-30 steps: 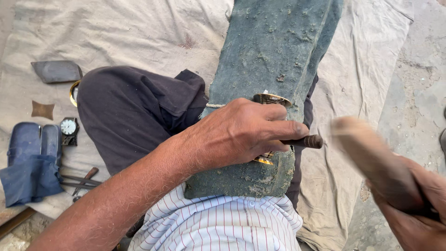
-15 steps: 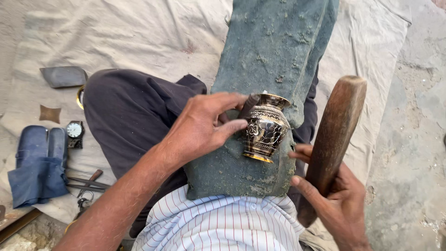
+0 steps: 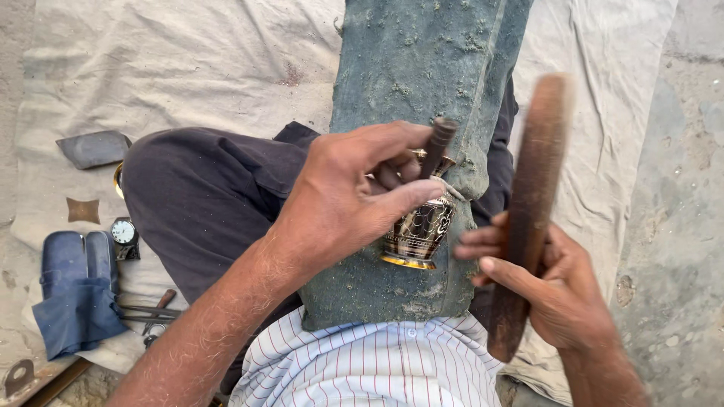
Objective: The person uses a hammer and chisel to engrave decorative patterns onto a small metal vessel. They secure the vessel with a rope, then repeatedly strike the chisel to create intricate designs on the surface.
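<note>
The left hand's fingers are curled shut around a thin dark punch, pinching it between thumb and forefinger while also pressing down on a small engraved brass vase. The vase lies on its side near the picture's centre, on a long grey-green padded block that runs from six o'clock to twelve over the person's lap. The left hand covers the vase's upper part; the punch tip is hidden, so where it meets the metal cannot be told. At four o'clock the right hand is closed around the lower end of a brown wooden mallet, blurred and raised toward one o'clock. A clean mark probably needs the punch held steady and the vase kept from rolling. At nine o'clock, well apart, lie a wristwatch and blue cloth.
</note>
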